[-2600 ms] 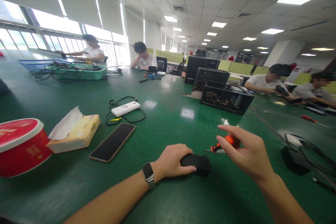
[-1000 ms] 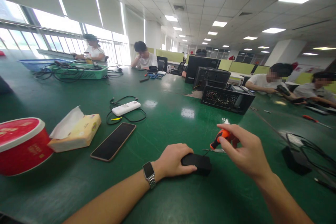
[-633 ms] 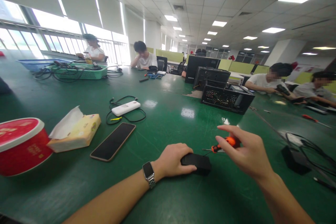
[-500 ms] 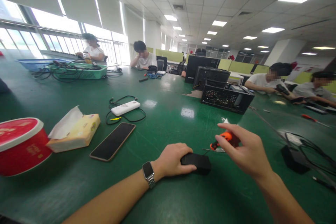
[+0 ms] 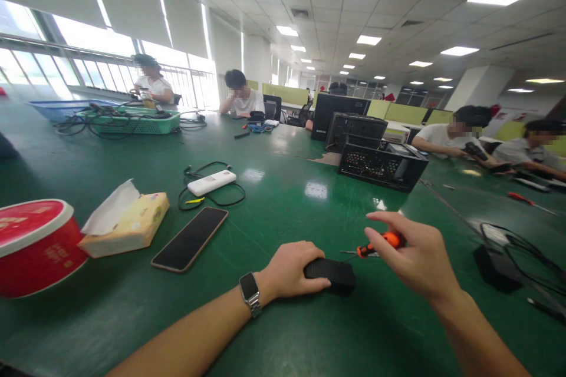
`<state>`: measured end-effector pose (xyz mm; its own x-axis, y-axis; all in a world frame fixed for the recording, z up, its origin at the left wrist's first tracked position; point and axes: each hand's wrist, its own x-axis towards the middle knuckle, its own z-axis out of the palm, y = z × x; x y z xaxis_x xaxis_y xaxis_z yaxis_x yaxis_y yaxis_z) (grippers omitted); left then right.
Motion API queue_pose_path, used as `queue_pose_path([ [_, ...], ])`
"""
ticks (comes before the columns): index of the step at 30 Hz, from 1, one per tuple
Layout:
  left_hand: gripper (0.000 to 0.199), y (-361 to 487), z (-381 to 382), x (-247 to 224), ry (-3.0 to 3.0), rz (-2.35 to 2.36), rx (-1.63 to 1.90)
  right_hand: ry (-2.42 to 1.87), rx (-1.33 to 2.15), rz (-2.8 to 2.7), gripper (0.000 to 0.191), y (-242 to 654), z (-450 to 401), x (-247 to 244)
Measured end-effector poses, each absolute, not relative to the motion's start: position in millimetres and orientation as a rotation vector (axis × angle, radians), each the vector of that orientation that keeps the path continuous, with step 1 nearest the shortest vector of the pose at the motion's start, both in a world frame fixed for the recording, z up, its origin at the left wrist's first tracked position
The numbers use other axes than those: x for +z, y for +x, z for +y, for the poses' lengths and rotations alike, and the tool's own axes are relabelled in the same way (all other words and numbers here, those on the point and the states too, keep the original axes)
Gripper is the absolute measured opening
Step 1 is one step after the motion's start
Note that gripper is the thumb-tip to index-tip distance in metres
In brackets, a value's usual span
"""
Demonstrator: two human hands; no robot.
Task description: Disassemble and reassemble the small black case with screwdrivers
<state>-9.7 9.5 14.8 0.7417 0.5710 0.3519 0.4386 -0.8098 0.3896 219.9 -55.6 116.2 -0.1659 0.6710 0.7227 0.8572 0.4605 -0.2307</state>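
Clamps the left hand (image 5: 289, 271) over the left end of a black box (image 5: 333, 275), set toward the near edge of the surface (image 5: 274, 209). Holds the right hand (image 5: 420, 256) apart from the left, thumb and forefinger spread at the handle of an orange-and-black screwdriver (image 5: 384, 242), with the thin shaft slanting toward the box; cannot tell the grip of the fingers hidden behind the handle, nor any contact at the tip. Shows a slim metal piece (image 5: 347, 252) lying just beyond the shaft. Has, toward the left edge, a red tub (image 5: 38, 265), a tissue pack (image 5: 144, 215) beside it, a dark-screened phone (image 5: 190, 240) and, farther in, a white device (image 5: 212, 182). Carries a black adapter (image 5: 497, 271) toward the right edge, an open black computer case (image 5: 375, 169) beyond the hands, and a green basket (image 5: 165, 125) of cables (image 5: 104, 113) toward the far left corner.
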Motion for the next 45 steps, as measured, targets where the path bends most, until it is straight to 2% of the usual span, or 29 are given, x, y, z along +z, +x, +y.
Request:
queue_pose_path([
  [6,0.037,-10,9,14,2.662,0.800,0.684,-1.271,-0.219,-1.903,0.024,219,-55,116],
  [11,0.038,-10,9,15,2.660,0.797,0.666,-1.285,-0.266,-1.913,0.016,219,-56,117],
  [16,0.038,-10,8,15,2.665,0.803,0.677,-1.266,-0.214,-1.883,0.023,218,-57,117],
  [21,0.038,-9,9,13,2.672,0.801,0.687,-1.276,-0.300,-1.872,0.017,219,-55,116],
  [26,0.038,-10,11,13,2.679,0.858,0.712,-1.274,-0.184,-1.875,0.025,218,-55,115],
  [45,0.035,-16,19,16,2.615,0.896,0.749,-1.234,-0.175,-1.855,0.015,210,-59,115],
])
